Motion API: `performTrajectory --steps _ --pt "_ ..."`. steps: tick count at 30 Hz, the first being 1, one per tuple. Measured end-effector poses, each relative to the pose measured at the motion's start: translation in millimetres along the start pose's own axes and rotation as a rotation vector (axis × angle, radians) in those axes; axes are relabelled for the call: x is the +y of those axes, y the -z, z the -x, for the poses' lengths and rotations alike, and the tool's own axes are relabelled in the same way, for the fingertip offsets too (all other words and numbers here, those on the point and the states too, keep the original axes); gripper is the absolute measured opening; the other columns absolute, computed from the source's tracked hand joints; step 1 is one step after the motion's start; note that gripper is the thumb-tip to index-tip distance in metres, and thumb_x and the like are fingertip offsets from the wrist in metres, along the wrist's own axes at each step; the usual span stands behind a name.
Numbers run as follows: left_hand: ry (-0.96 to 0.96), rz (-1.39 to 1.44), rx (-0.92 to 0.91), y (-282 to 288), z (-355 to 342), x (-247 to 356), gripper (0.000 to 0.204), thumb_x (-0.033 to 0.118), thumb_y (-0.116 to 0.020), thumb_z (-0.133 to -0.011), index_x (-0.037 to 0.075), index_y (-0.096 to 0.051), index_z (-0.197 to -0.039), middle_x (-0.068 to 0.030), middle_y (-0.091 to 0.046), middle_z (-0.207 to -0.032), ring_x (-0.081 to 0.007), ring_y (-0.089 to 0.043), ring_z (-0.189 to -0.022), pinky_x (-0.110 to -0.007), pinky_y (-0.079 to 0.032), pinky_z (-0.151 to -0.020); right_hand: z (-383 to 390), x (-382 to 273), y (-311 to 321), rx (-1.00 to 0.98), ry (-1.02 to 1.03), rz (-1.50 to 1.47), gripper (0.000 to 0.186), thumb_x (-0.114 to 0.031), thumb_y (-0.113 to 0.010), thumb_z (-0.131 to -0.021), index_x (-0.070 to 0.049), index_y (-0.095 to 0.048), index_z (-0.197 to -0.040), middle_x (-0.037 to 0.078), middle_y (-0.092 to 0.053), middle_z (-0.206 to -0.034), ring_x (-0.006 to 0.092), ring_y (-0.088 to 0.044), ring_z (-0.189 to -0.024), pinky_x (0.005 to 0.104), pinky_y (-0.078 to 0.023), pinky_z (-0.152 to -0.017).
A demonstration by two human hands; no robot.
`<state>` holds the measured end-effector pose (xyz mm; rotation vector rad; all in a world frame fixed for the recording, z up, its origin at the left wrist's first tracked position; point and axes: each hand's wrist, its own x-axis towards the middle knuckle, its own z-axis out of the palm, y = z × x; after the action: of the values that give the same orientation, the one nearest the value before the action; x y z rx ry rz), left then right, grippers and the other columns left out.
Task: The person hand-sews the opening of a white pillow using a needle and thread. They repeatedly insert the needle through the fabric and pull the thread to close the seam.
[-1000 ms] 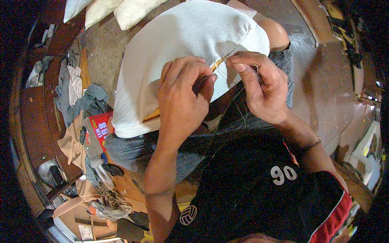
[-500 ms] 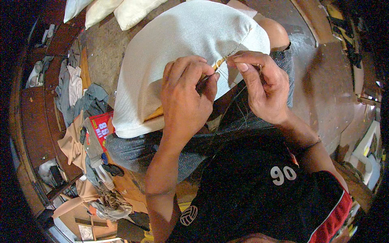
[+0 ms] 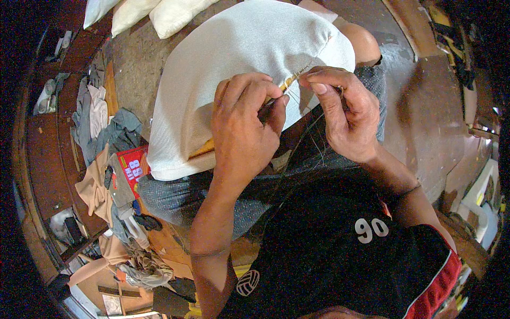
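Observation:
Across my lap lies a white fabric-covered cushion (image 3: 239, 48) with a rounded far edge. Stitches run along an open seam (image 3: 287, 85) in it, and a yellow-orange filling shows through the gap. My left hand (image 3: 245, 109) is closed on the cushion cover beside this seam, thumb and forefinger pinching its edge. At the seam's right end my right hand (image 3: 348, 109) is in a pinch; whatever its fingertips hold is too small to make out. Thin dark thread (image 3: 317, 139) hangs in loops below the right hand. Several fine pale strands cross the gap between the hands.
Pale cushions (image 3: 172, 16) lie on the floor at the far left. Cloth scraps (image 3: 125, 130) and a red printed packet (image 3: 133, 164) are heaped left of my lap. A wooden shelf unit (image 3: 50, 143) stands along the left side.
Both hands keep nearly the same place and grip at the seam. The right fingertips have shifted very slightly to the right; the cushion has barely moved.

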<state>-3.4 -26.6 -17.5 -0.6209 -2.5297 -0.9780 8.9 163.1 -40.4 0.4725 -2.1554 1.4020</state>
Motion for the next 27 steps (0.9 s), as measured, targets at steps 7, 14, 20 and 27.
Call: performTrajectory --steps 7,14,20,27 --pt "0.009 0.008 -0.008 0 0 -1 0.02 0.007 -0.083 -0.079 0.011 -0.068 -0.091 -0.008 -0.073 -0.105 -0.0309 -0.067 -0.102 -0.042 -0.052 -0.089 -1 -12 2 -0.071 -0.098 0.01 0.012 -0.006 -0.063 -0.1 -0.002 -0.071 -0.108 0.014 -0.071 -0.094 0.0269 -0.07 -0.079 0.0349 -0.056 -0.072" --pt "0.018 0.013 -0.003 0 1 0 0.021 0.006 -0.083 -0.079 0.01 -0.068 -0.092 -0.0084 -0.073 -0.106 -0.0311 -0.067 -0.102 -0.042 -0.054 -0.088 -1 -8 9 -0.117 -0.047 0.019 0.011 -0.001 -0.058 -0.104 0.003 -0.066 -0.11 0.017 -0.073 -0.109 0.022 -0.071 -0.1 0.0326 -0.055 -0.088" --pt "-0.007 0.003 -0.004 1 0 0 0.021 0.007 -0.083 -0.079 0.01 -0.068 -0.093 -0.0086 -0.073 -0.106 -0.0311 -0.067 -0.102 -0.042 -0.054 -0.088 -1 0 1 -0.013 0.017 0.006 0.014 -0.004 -0.061 -0.1 0.0 -0.071 -0.109 0.015 -0.072 -0.101 0.0284 -0.072 -0.086 0.0356 -0.057 -0.077" --pt "-0.014 0.0 0.0 1 1 -2 0.022 0.007 -0.084 -0.079 0.011 -0.068 -0.094 -0.0083 -0.073 -0.106 -0.031 -0.067 -0.102 -0.042 -0.055 -0.086 -2 -2 2 -0.044 -0.001 -0.023 0.014 -0.004 -0.062 -0.1 -0.001 -0.071 -0.11 0.015 -0.072 -0.103 0.0287 -0.072 -0.087 0.0349 -0.057 -0.077"
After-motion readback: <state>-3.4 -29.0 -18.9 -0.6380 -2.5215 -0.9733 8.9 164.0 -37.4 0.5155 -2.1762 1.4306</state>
